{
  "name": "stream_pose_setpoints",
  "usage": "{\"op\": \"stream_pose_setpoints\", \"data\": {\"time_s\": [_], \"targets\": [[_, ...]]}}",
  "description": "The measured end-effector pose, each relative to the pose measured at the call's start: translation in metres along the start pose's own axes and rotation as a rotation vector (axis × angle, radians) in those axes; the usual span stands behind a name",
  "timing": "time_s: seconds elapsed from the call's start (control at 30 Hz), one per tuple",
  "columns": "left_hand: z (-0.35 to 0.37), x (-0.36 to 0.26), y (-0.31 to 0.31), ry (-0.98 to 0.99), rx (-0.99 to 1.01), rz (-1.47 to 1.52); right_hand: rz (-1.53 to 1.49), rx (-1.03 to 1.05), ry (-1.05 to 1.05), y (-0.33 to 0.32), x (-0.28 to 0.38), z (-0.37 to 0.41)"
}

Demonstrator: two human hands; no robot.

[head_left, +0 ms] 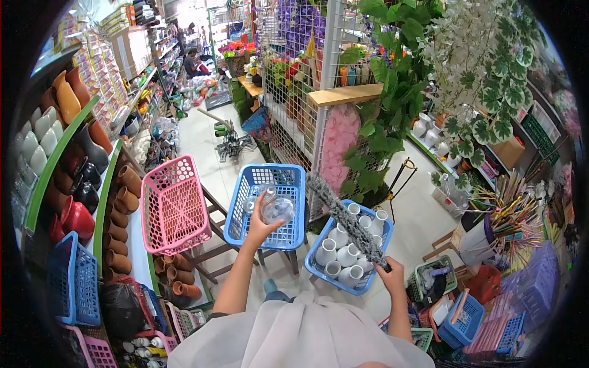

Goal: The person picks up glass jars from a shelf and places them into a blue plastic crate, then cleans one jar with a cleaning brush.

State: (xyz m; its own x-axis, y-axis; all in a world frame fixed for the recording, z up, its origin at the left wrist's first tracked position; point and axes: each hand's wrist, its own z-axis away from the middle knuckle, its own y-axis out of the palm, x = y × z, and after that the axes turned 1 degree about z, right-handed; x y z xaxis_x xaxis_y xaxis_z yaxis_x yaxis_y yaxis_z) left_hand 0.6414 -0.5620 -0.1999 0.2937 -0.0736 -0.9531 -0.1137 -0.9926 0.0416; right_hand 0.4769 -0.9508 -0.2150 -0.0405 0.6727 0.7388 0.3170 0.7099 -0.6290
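Note:
My left hand (262, 227) is closed around a clear glass vase (279, 208), held over a blue plastic basket (230, 233). Inside that basket, more clear glass (250, 204) shows beside my fingers, partly hidden by them. A fluffy grey duster (343, 218) is gripped at its lower end by my right hand (391, 275). It slants up and left across a second blue basket (372, 286), which holds several white vases (326, 250) standing upright.
An empty pink basket (178, 208) stands on the left beside shelves of brown clay vases (118, 239). Wire mesh (294, 116) with hanging artificial leaves (392, 80) rises ahead. A black and yellow folding stand (400, 181) is on the right. Farther back sits a person (191, 64).

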Motion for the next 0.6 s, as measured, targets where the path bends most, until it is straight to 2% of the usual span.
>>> {"op": "stream_pose_setpoints", "data": {"time_s": [0.03,0.07,0.1,0.13,0.17,0.23,0.3,0.37,0.43,0.47,0.6], "targets": [[0.001,0.006,0.001,-0.094,-0.065,0.225,0.0,-0.001,0.001,0.013,-0.01,0.003],[0.001,0.018,-0.001,-0.12,-0.043,0.341,-0.144,0.002,0.039,0.029,-0.019,0.007],[0.003,0.017,0.001,-0.122,-0.043,0.34,-0.288,0.004,0.077,0.038,-0.018,0.01],[0.004,0.016,0.004,-0.191,-0.043,0.451,-0.343,0.133,0.186,0.041,-0.017,0.013],[0.005,0.015,0.006,-0.261,-0.042,0.56,-0.344,0.133,0.186,0.048,-0.016,0.015],[0.006,0.014,0.009,-0.274,0.0,0.575,-0.253,0.079,0.037,0.057,-0.004,0.017],[0.005,0.02,0.009,-0.27,0.02,0.563,-0.196,0.122,0.058,0.048,0.013,0.019],[0.004,0.032,0.0,-0.318,0.06,0.581,0.088,0.236,0.05,0.036,0.027,0.016],[0.004,0.015,0.001,-0.354,0.103,0.372,0.078,0.172,0.058,0.036,0.027,0.014],[0.01,0.0,0.005,-0.348,0.044,0.311,0.068,0.108,0.065,0.035,0.027,0.012],[0.012,0.0,0.003,-0.267,0.159,0.416,0.058,0.127,0.1,0.029,0.035,0.004]]}}
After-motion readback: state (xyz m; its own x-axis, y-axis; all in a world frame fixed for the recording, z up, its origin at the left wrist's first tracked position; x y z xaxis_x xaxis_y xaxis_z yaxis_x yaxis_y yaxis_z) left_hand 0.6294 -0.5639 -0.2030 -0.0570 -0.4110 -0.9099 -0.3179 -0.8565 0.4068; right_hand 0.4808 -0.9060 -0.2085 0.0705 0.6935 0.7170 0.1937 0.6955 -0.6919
